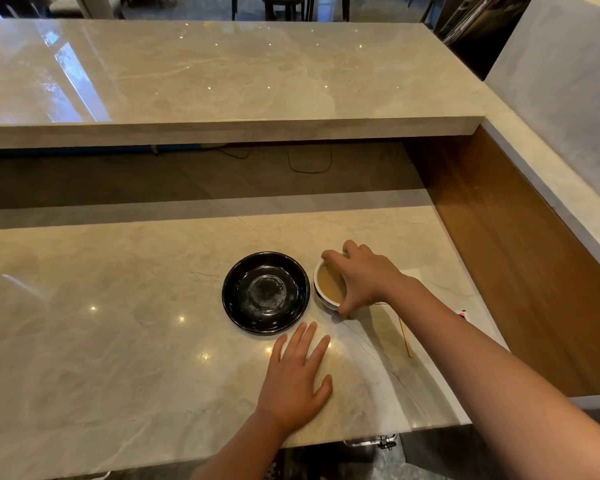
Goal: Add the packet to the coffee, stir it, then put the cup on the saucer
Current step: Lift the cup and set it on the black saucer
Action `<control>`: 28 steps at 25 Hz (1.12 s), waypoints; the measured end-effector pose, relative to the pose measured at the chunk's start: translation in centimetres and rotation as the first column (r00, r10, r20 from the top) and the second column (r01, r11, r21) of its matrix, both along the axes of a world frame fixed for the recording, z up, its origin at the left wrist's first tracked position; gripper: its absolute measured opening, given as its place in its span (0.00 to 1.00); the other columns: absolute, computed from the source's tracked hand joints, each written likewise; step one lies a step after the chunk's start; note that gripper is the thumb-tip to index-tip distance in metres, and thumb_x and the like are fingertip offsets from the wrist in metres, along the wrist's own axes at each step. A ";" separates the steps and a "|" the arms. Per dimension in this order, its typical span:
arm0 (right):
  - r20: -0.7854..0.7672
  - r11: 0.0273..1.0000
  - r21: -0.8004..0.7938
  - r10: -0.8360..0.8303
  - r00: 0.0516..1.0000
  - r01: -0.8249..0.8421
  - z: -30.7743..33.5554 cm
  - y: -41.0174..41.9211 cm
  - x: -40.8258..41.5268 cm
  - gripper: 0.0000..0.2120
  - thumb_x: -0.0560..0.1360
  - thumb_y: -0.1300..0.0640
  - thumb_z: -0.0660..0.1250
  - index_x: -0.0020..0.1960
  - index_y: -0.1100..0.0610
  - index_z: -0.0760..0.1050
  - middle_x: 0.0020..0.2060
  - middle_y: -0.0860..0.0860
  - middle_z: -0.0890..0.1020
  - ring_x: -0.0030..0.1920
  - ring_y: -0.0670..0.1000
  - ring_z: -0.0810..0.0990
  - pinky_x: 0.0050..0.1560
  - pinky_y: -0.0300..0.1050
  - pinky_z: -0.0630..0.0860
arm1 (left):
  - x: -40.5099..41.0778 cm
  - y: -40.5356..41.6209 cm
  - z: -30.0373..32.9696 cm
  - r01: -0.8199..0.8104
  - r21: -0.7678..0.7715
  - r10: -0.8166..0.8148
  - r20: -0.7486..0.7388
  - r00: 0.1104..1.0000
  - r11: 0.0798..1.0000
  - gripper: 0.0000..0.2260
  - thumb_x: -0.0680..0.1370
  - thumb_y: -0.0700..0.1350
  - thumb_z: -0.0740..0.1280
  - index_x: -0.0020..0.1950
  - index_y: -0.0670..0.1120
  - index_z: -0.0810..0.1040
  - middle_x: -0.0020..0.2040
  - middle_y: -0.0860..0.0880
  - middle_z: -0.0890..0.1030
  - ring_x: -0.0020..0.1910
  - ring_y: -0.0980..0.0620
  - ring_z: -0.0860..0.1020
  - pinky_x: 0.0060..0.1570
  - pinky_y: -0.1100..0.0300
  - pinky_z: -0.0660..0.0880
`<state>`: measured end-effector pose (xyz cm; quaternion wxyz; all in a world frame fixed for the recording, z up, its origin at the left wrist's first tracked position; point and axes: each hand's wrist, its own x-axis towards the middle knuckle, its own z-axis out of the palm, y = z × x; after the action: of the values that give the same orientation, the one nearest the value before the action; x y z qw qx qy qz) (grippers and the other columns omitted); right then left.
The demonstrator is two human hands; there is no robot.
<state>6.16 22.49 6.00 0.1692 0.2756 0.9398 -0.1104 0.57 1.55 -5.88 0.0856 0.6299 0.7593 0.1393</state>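
Saucer [265, 292] sits empty on the bench [118, 323]. Left hand [297, 379] lies flat, fingers spread, just before it. Cup [326, 289] stands just right of saucer, on bench; right hand [364, 277] fingers clamp its rim from above.

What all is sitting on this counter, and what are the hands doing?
Saucer: one, black, centre of the lower counter, nothing on it.
Cup: one, white, light brown coffee inside, just right of the saucer.
Stir stick: one, thin, brownish, right of the cup.
Packet: one, mostly hidden behind the right forearm.
Counter: beige marble.
Left hand: flat on the counter, below the saucer.
Right hand: fingers around the cup's rim.
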 end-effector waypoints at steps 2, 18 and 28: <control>-0.008 1.000 0.002 0.002 1.000 -0.002 0.2 0.0 0.0 0.50 0.55 0.40 0.77 0.68 0.47 0.54 0.63 0.57 0.65 0.60 0.59 0.67 0.48 0.51 0.72 | 0.0 0.0 0.0 -0.003 0.008 0.003 0.000 1.000 1.000 0.26 0.76 0.58 0.56 0.72 0.51 0.64 0.73 0.45 0.63 0.72 0.48 0.56 0.66 0.47 0.49; -0.158 0.982 -0.007 0.185 0.970 -0.188 2.6 -3.8 -7.3 0.47 0.57 0.44 0.76 0.68 0.48 0.55 0.62 0.57 0.65 0.59 0.58 0.66 0.46 0.50 0.72 | -0.1 -0.1 -0.2 0.022 0.027 -0.022 0.019 1.000 0.999 0.26 0.76 0.56 0.58 0.72 0.48 0.64 0.74 0.44 0.61 0.73 0.47 0.52 0.67 0.46 0.47; -0.103 0.972 -0.026 0.231 0.967 -0.235 1.0 -5.5 -10.2 0.46 0.57 0.44 0.76 0.68 0.48 0.56 0.62 0.57 0.65 0.59 0.59 0.66 0.47 0.52 0.72 | -0.1 -0.2 0.0 0.025 0.059 -0.026 0.016 1.000 0.998 0.26 0.76 0.56 0.57 0.72 0.47 0.64 0.73 0.43 0.63 0.73 0.47 0.52 0.67 0.45 0.48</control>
<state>-4.04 17.03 6.95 0.1395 0.1542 0.9706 -0.1212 0.45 1.39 -5.86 0.0753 0.6405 0.7461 0.1657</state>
